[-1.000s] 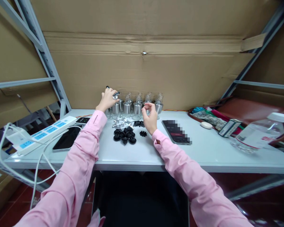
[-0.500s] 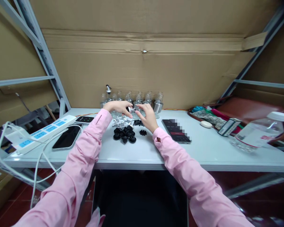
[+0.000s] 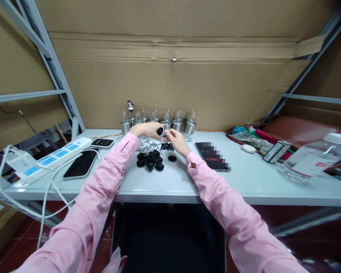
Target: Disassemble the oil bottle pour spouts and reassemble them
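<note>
Now, mid-frame, a black part (image 3: 159,131) is gripped by the left hand (image 3: 147,129); just rightward, the right hand (image 3: 178,141) is bent close; its grip cannot be told.

The person's left arm (image 3: 98,191) and right arm (image 3: 221,197) are slanting forward and inward, the hands nearly meeting. The left hand (image 3: 147,130) is lying back upward, fingers curling in a grip; the right hand (image 3: 176,141) is holding its fingertips pinched beside it.

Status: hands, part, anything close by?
Left hand holding black-ended piece. Right hand pinched beside it, contents unclear. Bottles close behind; loose black parts in front.
</note>
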### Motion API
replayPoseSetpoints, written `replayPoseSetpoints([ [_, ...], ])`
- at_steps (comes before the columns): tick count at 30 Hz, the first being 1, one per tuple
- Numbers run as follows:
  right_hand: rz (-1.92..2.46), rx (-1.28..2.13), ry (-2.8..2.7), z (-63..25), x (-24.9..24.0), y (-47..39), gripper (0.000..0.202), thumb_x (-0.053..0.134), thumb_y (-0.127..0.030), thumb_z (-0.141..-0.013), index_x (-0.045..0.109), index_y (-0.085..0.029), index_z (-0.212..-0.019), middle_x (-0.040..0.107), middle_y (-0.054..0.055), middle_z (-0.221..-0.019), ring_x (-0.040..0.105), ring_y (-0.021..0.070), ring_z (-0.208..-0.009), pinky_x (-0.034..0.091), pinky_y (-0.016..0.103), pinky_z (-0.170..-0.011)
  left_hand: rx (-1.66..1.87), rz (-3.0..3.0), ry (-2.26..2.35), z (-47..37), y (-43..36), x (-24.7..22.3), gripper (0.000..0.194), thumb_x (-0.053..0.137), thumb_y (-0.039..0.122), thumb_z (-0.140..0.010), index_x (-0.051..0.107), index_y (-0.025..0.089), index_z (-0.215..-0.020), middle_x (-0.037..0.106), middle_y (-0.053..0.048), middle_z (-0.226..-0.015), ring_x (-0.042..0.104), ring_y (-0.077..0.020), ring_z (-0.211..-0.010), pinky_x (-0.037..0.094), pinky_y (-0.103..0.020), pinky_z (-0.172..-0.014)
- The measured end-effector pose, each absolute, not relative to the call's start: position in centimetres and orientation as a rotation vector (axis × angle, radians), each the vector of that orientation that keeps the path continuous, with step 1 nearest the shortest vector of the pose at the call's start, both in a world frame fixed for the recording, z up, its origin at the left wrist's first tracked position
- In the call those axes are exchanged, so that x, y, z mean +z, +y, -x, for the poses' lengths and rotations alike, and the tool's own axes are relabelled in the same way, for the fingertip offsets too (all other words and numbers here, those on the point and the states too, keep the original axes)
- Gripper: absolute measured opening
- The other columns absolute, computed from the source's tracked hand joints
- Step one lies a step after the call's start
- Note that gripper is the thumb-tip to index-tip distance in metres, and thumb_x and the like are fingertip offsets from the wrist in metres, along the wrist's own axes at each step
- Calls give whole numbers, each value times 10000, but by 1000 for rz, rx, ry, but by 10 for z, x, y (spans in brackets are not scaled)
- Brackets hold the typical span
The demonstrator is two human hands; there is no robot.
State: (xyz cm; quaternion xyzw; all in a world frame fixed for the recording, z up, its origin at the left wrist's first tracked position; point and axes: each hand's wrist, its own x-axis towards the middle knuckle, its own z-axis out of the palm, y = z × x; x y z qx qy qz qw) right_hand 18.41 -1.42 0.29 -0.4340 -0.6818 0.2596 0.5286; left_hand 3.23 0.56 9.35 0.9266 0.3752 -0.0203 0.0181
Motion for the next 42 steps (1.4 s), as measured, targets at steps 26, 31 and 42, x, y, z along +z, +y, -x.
replayPoseSetpoints([
  [26, 1200, -166, -1549, -203, 11, -15, 467, 231, -330, -933, 559, -175, -641, 591, 36, -640, 528, 141, -617, 360, 264, -650, 98, -2834, 1105, -35, 8, 90, 149, 608, 285, -657, 551, 155, -699, 552, 7, -680, 462, -122, -624, 305, -226, -566],
  [31, 1444, 14, -1691, -211, 6, -9, 250, 484, -290, -820, 648, -156, -686, 626, 34, -678, 536, 144, -650, 372, 239, -643, 76, -2784, 1120, -24, 12, 96, 187, 613, 334, -673, 556, 156, -693, 544, 13, -659, 464, -119, -616, 299, -227, -563],
  [42, 1838, 139, -2000, -218, -8, -1, 187, 552, -250, -811, 718, -177, -858, 714, 75, -850, 630, 165, -786, 409, 222, -710, 66, -2681, 1131, -15, 13, 100, 200, 614, 339, -655, 576, 147, -699, 569, 0, -665, 473, -121, -614, 313, -228, -570],
])
